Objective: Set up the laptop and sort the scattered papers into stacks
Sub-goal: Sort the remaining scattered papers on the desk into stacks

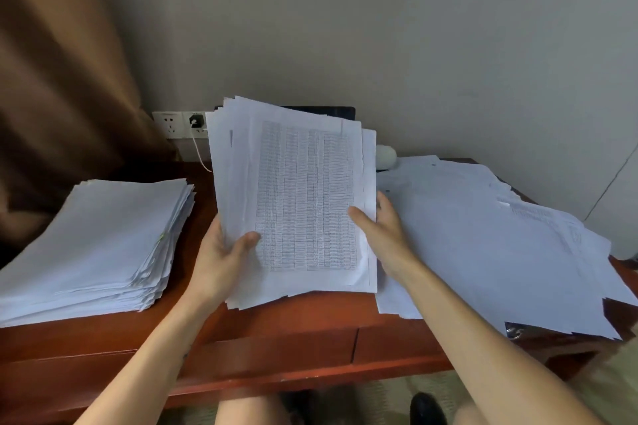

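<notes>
At a red-brown desk (276, 331), mid-sort. To the right, scattered papers (483, 245) fanned loose and overlapping out to the desk's edge; to the left, a squared stack (100, 238) lying flat, well apart from them. Between the two, held up off the desk, a sheaf (297, 190) of printed tables, tilted toward the camera, long axis running away from the person. Gripped near its lower left corner by the left hand (221, 259), thumb on the front sheet, fingers hidden behind; pinched at its right edge by the right hand (383, 235), thumb in front. Stack leftward of the sheaf and nearer the left hand, so probably a leftward carry to lay it down. Behind the sheaf, a dark panel (331, 111), possibly the laptop, mostly hidden. On the wall, a socket (179, 124) with a plug and white cable (200, 152)
</notes>
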